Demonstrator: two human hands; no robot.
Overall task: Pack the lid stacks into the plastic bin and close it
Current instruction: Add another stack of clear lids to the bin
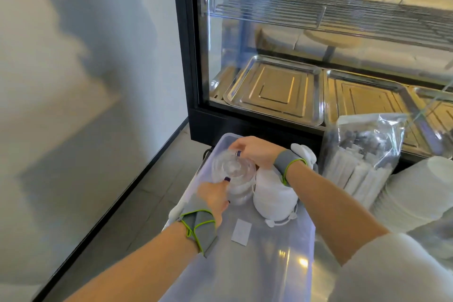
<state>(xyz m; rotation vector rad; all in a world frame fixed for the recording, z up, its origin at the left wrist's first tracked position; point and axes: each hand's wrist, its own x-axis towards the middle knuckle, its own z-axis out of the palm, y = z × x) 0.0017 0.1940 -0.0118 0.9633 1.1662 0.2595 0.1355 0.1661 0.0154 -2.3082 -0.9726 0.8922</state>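
Observation:
A translucent plastic bin (289,262) stands open in front of me. Inside it at the far left is a stack of clear domed lids (234,174). My left hand (214,200) grips the near side of this stack and my right hand (256,152) holds its far top. Beside the clear stack, to its right inside the bin, lies a bagged stack of white lids (273,196). A small white paper slip (241,230) lies on the bin's floor.
A glass display case (318,56) with metal trays (277,91) stands behind the bin. A plastic bag of wrapped straws (362,157) leans at right. A stack of white lids or bowls (421,191) sits at far right. A white wall is at left.

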